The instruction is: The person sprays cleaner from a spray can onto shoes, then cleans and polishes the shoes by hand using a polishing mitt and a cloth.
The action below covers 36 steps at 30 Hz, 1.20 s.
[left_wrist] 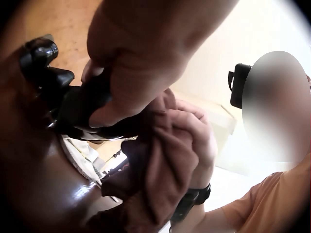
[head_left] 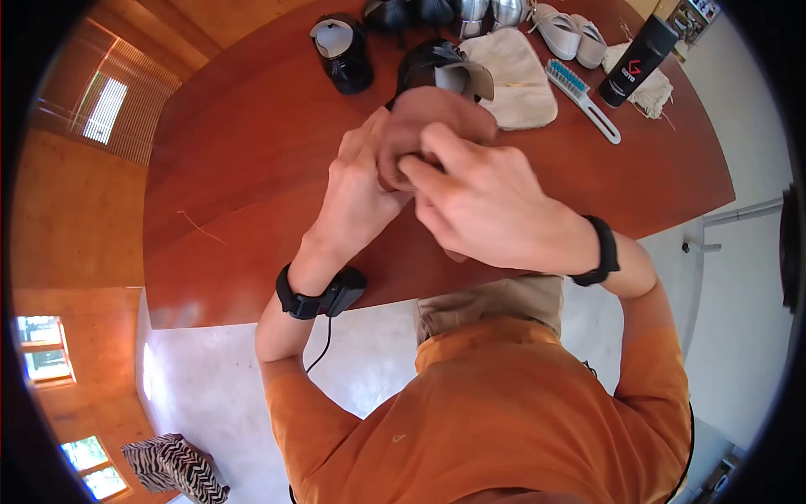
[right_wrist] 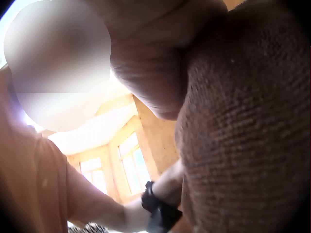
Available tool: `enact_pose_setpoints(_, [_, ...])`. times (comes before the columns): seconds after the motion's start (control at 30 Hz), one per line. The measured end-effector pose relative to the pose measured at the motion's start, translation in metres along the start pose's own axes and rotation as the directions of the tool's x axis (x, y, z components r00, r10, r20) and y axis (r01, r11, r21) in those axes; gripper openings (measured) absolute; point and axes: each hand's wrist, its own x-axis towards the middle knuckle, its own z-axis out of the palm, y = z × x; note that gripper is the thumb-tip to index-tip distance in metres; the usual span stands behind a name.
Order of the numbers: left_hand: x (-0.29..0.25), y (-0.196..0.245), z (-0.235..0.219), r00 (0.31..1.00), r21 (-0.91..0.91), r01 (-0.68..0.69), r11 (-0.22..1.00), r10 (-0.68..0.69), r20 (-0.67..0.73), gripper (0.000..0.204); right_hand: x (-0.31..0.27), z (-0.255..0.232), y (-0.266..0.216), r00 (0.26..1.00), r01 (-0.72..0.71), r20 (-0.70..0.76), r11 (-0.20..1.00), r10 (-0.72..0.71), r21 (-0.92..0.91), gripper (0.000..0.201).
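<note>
A black shoe [head_left: 420, 63] with a pale inside shows just beyond a brown cloth [head_left: 441, 118] in the head view. The left hand [head_left: 357, 189] grips the dark shoe [left_wrist: 73, 109], its thumb and fingers around it in the left wrist view. Bunched folds of cloth [left_wrist: 170, 170] are pinched by the curled fingers of the right hand [head_left: 495, 202], close against the left hand. Ribbed cloth [right_wrist: 248, 126] fills much of the right wrist view beside the right hand [right_wrist: 150, 63]. The cloth hides part of the shoe and some fingertips.
Along the far side of the wooden table [head_left: 243, 176] stand another black shoe [head_left: 344, 63], silver shoes and white shoes [head_left: 558, 34]. A cream cloth bag [head_left: 516, 84], a brush [head_left: 588, 105], a black bottle [head_left: 640, 60] and a pale rag [head_left: 655, 92] lie to the right.
</note>
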Motion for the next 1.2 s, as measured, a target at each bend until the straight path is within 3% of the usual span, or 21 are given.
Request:
enact_pose_setpoints(0.03, [-0.002, -0.002, 0.000, 0.996, 0.071, -0.044, 0.996, 0.049, -0.068, 0.062, -0.003, -0.009, 0.006, 1.000, -0.019, 0.003, 0.995, 0.018, 0.100, 0.021])
enact_pose_setpoints(0.1, [-0.008, -0.005, -0.002, 0.999, 0.042, -0.011, 0.999, 0.013, -0.032, 0.073, -0.007, -0.027, 0.015, 0.995, -0.066, -0.062, 0.973, 0.081, 0.221, 0.021])
enact_pose_setpoints(0.17, [-0.012, -0.008, 0.003, 0.999, -0.002, -0.051, 0.999, 0.051, -0.014, 0.069, -0.007, -0.033, 0.014, 0.992, -0.076, -0.083, 0.984, 0.090, 0.164, 0.027])
enact_pose_setpoints(0.27, [-0.016, -0.009, 0.002, 0.995, -0.003, -0.079, 0.997, 0.079, 0.062, 0.068, -0.003, -0.006, 0.000, 0.986, -0.003, 0.166, 1.000, 0.001, 0.013, 0.030])
enact_pose_setpoints(0.3, [-0.017, -0.012, 0.003, 0.994, -0.004, -0.087, 0.996, 0.087, 0.065, 0.068, 0.002, 0.008, 0.001, 0.978, 0.013, 0.209, 1.000, -0.013, -0.001, 0.022])
enact_pose_setpoints(0.4, [-0.016, -0.017, 0.006, 0.984, 0.053, -0.153, 0.987, 0.147, 0.104, 0.067, 0.013, 0.019, 0.014, 0.988, -0.061, 0.143, 0.998, 0.059, 0.010, 0.014])
enact_pose_setpoints(0.47, [-0.015, -0.012, 0.007, 0.995, 0.048, -0.082, 0.995, 0.079, 0.062, 0.066, 0.024, 0.024, 0.033, 0.987, -0.135, 0.088, 0.991, 0.135, -0.011, 0.013])
enact_pose_setpoints(0.53, [-0.015, -0.012, 0.005, 0.992, 0.065, -0.104, 0.992, 0.099, 0.078, 0.066, 0.029, 0.026, 0.047, 0.977, -0.177, 0.130, 0.984, 0.172, 0.026, 0.013])
enact_pose_setpoints(0.63, [-0.014, -0.013, 0.001, 0.990, 0.115, -0.116, 0.987, 0.106, 0.089, 0.067, 0.026, 0.026, 0.035, 0.981, -0.116, 0.164, 0.992, 0.108, 0.040, 0.014])
enact_pose_setpoints(0.67, [-0.014, -0.014, 0.001, 0.992, 0.148, -0.097, 0.984, 0.084, 0.093, 0.068, 0.026, 0.023, 0.033, 0.961, -0.136, 0.247, 0.990, 0.121, 0.044, 0.014])
enact_pose_setpoints(0.77, [-0.017, -0.021, 0.003, 0.991, 0.141, -0.099, 0.985, 0.084, 0.108, 0.069, 0.029, 0.026, 0.060, 0.966, -0.166, 0.210, 0.984, 0.150, 0.061, 0.012])
enact_pose_setpoints(0.8, [-0.016, -0.023, 0.002, 0.990, 0.132, -0.110, 0.985, 0.097, 0.101, 0.070, 0.029, 0.020, 0.066, 0.980, -0.191, 0.086, 0.961, 0.177, 0.201, 0.010])
enact_pose_setpoints(0.83, [-0.016, -0.026, 0.000, 0.990, 0.144, -0.112, 0.983, 0.098, 0.099, 0.070, 0.030, 0.008, 0.073, 0.977, -0.215, 0.069, 0.935, 0.203, 0.282, 0.015])
enact_pose_setpoints(0.9, [-0.018, -0.031, -0.001, 0.994, 0.111, -0.079, 0.991, 0.070, 0.086, 0.072, 0.029, -0.008, 0.104, 0.983, -0.161, -0.044, 0.952, 0.179, 0.261, 0.025])
enact_pose_setpoints(0.97, [-0.018, -0.033, -0.002, 0.996, 0.105, -0.023, 0.994, 0.014, 0.086, 0.074, 0.029, -0.025, 0.127, 0.961, -0.215, -0.090, 0.909, 0.262, 0.356, 0.030])
enact_pose_setpoints(1.0, [-0.018, -0.034, -0.001, 0.995, 0.091, 0.027, 0.995, -0.036, 0.092, 0.076, 0.029, -0.018, 0.147, 0.944, -0.288, -0.021, 0.850, 0.330, 0.441, 0.033])
enact_pose_setpoints(1.03, [-0.019, -0.035, -0.001, 0.995, 0.094, 0.027, 0.995, -0.036, 0.095, 0.076, 0.031, 0.000, 0.167, 0.943, -0.288, -0.022, 0.848, 0.332, 0.444, 0.033])
enact_pose_setpoints(1.1, [-0.020, -0.042, 0.003, 0.960, -0.116, 0.247, 0.962, -0.228, 0.160, 0.078, 0.032, 0.033, 0.194, 0.939, -0.312, 0.045, 0.786, 0.342, 0.534, 0.032])
enact_pose_setpoints(1.13, [-0.018, -0.047, 0.005, 0.941, -0.182, 0.299, 0.937, -0.257, 0.222, 0.083, 0.037, 0.033, 0.179, 0.930, -0.354, 0.062, 0.835, 0.363, 0.421, 0.031])
enact_pose_setpoints(1.17, [-0.020, -0.048, 0.006, 0.942, -0.176, 0.294, 0.939, -0.253, 0.222, 0.083, 0.041, 0.034, 0.164, 0.918, -0.393, 0.077, 0.868, 0.388, 0.303, 0.031])
enact_pose_setpoints(1.2, [-0.017, -0.037, 0.001, 0.931, -0.064, 0.305, 0.950, -0.283, 0.230, 0.084, 0.046, 0.089, 0.206, 0.940, -0.340, 0.115, 0.869, 0.321, 0.360, 0.031])
